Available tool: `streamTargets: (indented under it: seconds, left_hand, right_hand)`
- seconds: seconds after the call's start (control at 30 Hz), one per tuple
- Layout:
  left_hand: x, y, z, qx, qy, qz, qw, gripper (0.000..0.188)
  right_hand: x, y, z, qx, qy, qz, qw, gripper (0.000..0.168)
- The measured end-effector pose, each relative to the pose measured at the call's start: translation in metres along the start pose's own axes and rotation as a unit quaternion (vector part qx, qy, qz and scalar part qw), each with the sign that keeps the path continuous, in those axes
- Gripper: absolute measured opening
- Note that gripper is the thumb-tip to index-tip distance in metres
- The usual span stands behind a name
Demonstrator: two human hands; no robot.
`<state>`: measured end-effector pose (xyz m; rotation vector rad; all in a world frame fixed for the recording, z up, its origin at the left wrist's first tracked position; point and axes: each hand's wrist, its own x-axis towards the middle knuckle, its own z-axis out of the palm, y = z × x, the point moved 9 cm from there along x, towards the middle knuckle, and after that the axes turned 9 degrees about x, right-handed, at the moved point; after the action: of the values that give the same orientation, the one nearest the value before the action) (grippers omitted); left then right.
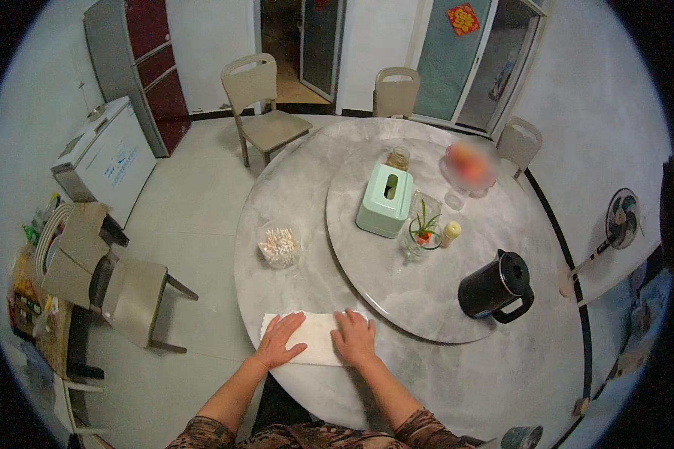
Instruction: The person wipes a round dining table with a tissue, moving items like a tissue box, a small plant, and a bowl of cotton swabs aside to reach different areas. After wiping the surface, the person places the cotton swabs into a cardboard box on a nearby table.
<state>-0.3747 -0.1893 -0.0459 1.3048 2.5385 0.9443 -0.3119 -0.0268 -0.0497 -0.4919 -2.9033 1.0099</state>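
Observation:
A cream-white cloth (318, 340) lies flat as a rectangle near the front edge of the round marble-patterned table (281, 202). My left hand (281, 340) rests palm down on its left part, thumb spread from the fingers. On the cloth's right end, my right hand (355, 339) also presses palm down with the fingers spread. Neither hand grips anything. Beyond the cloth, to the left, a clear container of cotton swabs (279, 246) stands on the table.
A turntable (365, 269) carries a mint-green tissue box (383, 207), a glass jar (397, 159), a plant in a glass (424, 238), a small yellow-capped bottle (451, 233), a black electric kettle (491, 286) and a blurred bowl (472, 165). Chairs (278, 129) stand around the table.

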Motion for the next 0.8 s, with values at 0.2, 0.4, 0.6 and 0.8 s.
streamTargets:
  seconds: [0.2,0.4,0.6,0.8]
  left_hand:
    - [0.041,-0.085,-0.072,-0.117,0.194,-0.15,0.962,0.066]
    - [0.126,-0.15,-0.062,-0.38,0.129,-0.223,0.888,0.054]
    - [0.127,-0.08,-0.072,-0.404,0.086,-0.22,0.884,0.054]
    - [0.139,0.034,0.002,-0.474,-0.085,-0.093,0.871,0.057]
  right_hand:
    - [0.086,-0.039,-0.003,0.177,0.105,0.02,0.978,0.064]
    - [0.175,-0.041,0.052,0.35,0.055,0.101,0.93,0.074]
    - [0.131,-0.056,0.026,0.41,0.126,0.136,0.893,0.07]
    - [0.023,0.017,-0.062,0.39,0.29,0.223,0.845,0.062]
